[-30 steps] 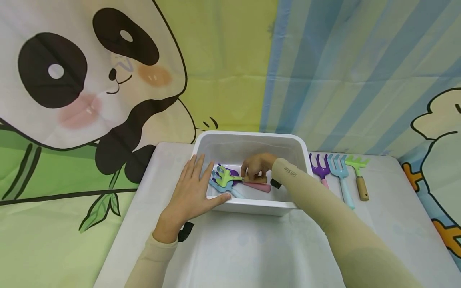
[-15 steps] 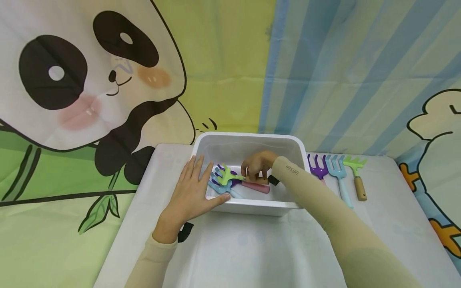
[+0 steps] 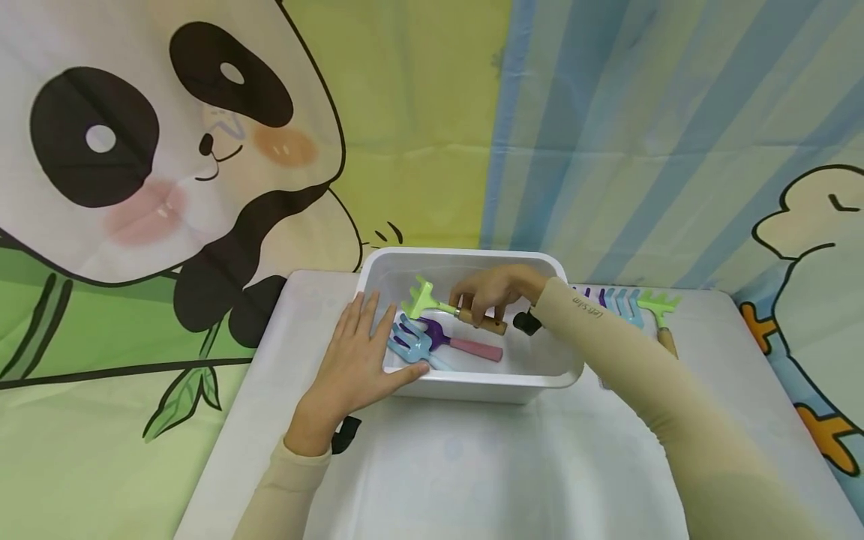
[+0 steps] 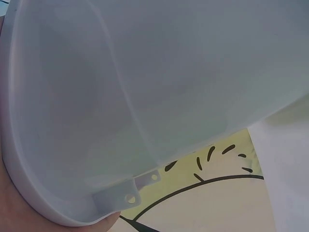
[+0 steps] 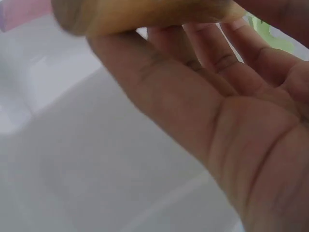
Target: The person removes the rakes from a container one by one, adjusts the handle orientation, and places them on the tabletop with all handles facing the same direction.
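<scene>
My right hand (image 3: 491, 289) pinches the wooden handle of a small green garden rake (image 3: 421, 298) inside a white plastic bin (image 3: 466, 253). In the right wrist view, the fingertips support the wooden handle (image 5: 140, 12) from below. The rake is raised above a purple garden fork (image 3: 475, 349) with a pink handle and a light blue garden fork (image 3: 413, 342), both lying on the bin floor. My left hand (image 3: 354, 358) rests along the bin's left end, fingers extended and thumb over the front rim. The left wrist view shows the bin's wall (image 4: 63, 212) against the hand.
On the white table (image 3: 472, 465), right of the bin, lie a second light blue fork (image 3: 622, 306), a second green rake (image 3: 658, 302) and a purple fork (image 3: 586, 293), partly covered by the right sleeve. A printed cloth backdrop (image 3: 418, 150) hangs behind.
My right hand has lifted the green rake off the other tools, tilting its head up and toward the back of the bin. The left hand stays at the rim.
</scene>
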Demonstrator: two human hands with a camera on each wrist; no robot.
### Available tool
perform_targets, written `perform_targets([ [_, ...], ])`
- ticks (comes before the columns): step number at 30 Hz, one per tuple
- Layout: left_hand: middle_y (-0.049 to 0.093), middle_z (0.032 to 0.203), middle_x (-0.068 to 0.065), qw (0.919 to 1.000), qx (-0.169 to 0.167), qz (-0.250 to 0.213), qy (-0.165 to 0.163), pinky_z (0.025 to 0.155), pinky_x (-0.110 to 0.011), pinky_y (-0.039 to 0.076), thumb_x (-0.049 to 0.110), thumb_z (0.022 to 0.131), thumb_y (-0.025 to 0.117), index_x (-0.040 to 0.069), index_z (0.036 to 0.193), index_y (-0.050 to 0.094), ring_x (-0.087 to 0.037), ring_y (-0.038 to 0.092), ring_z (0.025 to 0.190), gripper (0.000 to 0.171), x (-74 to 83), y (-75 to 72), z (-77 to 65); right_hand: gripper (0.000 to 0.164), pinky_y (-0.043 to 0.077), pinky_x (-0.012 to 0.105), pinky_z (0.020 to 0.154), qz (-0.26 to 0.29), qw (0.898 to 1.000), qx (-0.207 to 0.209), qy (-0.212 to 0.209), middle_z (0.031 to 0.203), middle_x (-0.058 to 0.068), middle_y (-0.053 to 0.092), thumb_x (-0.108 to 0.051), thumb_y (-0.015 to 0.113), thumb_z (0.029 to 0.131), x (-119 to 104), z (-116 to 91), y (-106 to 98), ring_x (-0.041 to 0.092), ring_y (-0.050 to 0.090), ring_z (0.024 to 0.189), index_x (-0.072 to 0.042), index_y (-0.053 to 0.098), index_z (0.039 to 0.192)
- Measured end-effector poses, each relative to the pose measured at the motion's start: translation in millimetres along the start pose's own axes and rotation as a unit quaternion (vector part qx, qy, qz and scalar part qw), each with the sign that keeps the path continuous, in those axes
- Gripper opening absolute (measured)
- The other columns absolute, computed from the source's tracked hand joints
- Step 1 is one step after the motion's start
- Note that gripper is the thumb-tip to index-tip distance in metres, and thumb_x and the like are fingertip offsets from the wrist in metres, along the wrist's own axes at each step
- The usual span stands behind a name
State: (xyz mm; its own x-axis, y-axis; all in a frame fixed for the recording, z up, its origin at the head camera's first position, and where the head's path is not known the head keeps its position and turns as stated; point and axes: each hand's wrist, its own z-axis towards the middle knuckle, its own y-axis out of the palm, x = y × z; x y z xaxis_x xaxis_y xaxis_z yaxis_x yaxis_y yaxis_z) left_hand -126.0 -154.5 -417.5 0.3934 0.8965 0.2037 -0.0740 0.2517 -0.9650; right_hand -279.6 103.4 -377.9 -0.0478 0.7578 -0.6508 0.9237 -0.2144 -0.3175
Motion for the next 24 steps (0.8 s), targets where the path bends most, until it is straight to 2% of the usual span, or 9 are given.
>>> perform_targets([
  [7, 0.013, 0.164, -0.022, 1.0, -0.002, -0.006, -0.003, 0.12, -0.051, 0.002, 0.089, 0.081, 0.038, 0.004, 0.156, 0.033, -0.04, 0.001, 0.151, 0.114, 0.1, -1.2, -0.3, 0.045, 0.058, 0.042, 0.07, 0.015, 0.999, 0.012, -0.044, 0.129, 0.022, 0.049, 0.004, 0.057, 0.091, -3.7, -36.5, -2.8, 0.027, 0.06, 0.09, -0.005, 0.047, 0.134],
  [13, 0.013, 0.163, -0.022, 1.0, 0.0, -0.008, 0.001, 0.12, -0.052, 0.003, 0.089, 0.081, 0.039, 0.003, 0.155, 0.033, -0.04, 0.002, 0.151, 0.113, -0.8, 0.2, -0.8, 0.042, 0.057, 0.042, 0.069, 0.061, 0.995, 0.023, -0.079, 0.127, 0.024, 0.049, 0.002, 0.055, 0.096, -1.3, -62.9, 2.3, 0.028, 0.06, 0.087, -0.002, 0.043, 0.136],
  [19, 0.013, 0.163, -0.023, 0.9999, 0.005, -0.01, 0.005, 0.12, -0.051, 0.002, 0.088, 0.082, 0.04, 0.002, 0.155, 0.033, -0.04, 0.002, 0.15, 0.113, -1.2, 1.1, -1.5, 0.042, 0.057, 0.044, 0.073, 0.12, 0.985, 0.055, -0.113, 0.119, 0.024, 0.051, 0.002, 0.057, 0.097, 8.6, -88.7, 9.8, 0.03, 0.061, 0.086, 0.0, 0.041, 0.136],
  [24, 0.013, 0.163, -0.023, 0.9999, 0.008, -0.012, 0.007, 0.12, -0.051, 0.001, 0.086, 0.082, 0.042, 0.002, 0.155, 0.034, -0.04, 0.002, 0.15, 0.111, -0.5, 1.0, -1.5, 0.045, 0.057, 0.048, 0.079, 0.158, 0.973, 0.102, -0.13, 0.121, 0.025, 0.047, 0.001, 0.056, 0.097, 23.4, -111.8, 18.1, 0.033, 0.063, 0.1, 0.001, 0.038, 0.138],
])
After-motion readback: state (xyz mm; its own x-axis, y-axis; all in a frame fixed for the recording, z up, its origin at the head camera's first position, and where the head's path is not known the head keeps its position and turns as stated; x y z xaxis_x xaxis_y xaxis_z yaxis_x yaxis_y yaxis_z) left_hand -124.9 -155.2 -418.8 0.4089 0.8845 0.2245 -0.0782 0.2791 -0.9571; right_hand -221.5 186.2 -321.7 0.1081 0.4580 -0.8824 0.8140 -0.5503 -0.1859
